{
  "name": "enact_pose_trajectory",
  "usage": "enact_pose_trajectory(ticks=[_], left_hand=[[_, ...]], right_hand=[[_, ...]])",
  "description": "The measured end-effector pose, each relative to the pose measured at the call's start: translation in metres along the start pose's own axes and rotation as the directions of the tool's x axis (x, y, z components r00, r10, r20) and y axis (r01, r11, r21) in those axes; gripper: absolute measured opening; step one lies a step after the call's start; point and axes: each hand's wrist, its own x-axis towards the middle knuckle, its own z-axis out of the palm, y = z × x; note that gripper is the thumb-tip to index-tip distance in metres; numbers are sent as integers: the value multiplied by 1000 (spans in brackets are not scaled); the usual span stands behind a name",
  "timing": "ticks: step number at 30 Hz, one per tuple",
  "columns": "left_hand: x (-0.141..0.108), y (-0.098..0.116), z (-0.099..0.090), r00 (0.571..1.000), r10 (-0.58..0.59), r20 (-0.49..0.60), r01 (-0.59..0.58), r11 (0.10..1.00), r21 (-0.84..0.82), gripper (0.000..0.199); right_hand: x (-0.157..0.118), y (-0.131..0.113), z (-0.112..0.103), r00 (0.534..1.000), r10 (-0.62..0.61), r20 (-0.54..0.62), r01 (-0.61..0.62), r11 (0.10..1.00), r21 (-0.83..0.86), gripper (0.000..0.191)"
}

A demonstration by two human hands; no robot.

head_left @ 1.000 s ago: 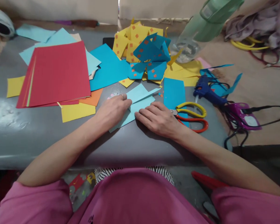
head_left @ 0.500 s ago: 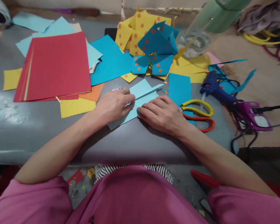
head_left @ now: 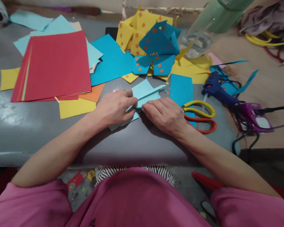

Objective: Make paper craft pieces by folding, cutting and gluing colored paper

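A light blue paper [head_left: 144, 90] with raised folds lies on the grey surface in front of me. My left hand [head_left: 117, 107] is closed on its left part, thumb and fingers pinching near the middle. At its near right edge, my right hand [head_left: 165, 115] has its fingers pressed together on the paper, lifting and bending that edge. The fingertips of both hands are close but apart. Scissors [head_left: 200, 116] with yellow and red handles lie just right of my right hand, partly on a blue paper strip [head_left: 181, 88].
A stack of red sheets [head_left: 56, 66] lies at left. Behind the hands stand yellow and blue paper shapes with orange squares [head_left: 156, 41]. A blue glue gun [head_left: 217, 90], a purple device [head_left: 255, 118] with cords and a clear bottle [head_left: 198, 37] are at right.
My right hand has moved slightly up and its fingers have curled the near edge of the light blue paper upward. My left hand stays about where it was, on the paper.
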Motion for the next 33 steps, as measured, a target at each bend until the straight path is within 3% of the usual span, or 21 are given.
enact_pose_trajectory(ticks=[3, 7, 11, 23, 26, 30, 33], left_hand=[[2, 4, 3, 1000, -22, -18, 22, 998, 51, 30], [3, 12, 7, 997, -55, -56, 62, 990, 124, 32], [1, 18, 8, 995, -46, -92, 62, 981, 182, 34], [1, 6, -2, 999, -28, 34, 26, 998, 59, 27], [-1, 6, 0, 1000, 13, 10, -14, 999, 51, 27], [-1, 4, 2, 1000, 7, 4, -7, 1000, 11, 24], [-1, 1, 2, 1000, -7, 19, 8, 1000, -29, 23]], right_hand=[[0, 2, -1, 1000, 11, -17, -11, 1000, 15, 22], [0, 1, -3, 997, -64, -37, 64, 998, 24, 20], [-1, 1, -6, 998, -55, 3, 55, 998, 43, 27], [-5, 6, -2, 999, -13, 41, 7, 989, 147, 25], [-4, 5, -2, 995, 54, 84, -73, 966, 248, 24], [1, 2, -4, 969, 203, 139, -245, 858, 452, 20], [3, -1, -3, 945, 279, 172, -328, 795, 510, 17]])
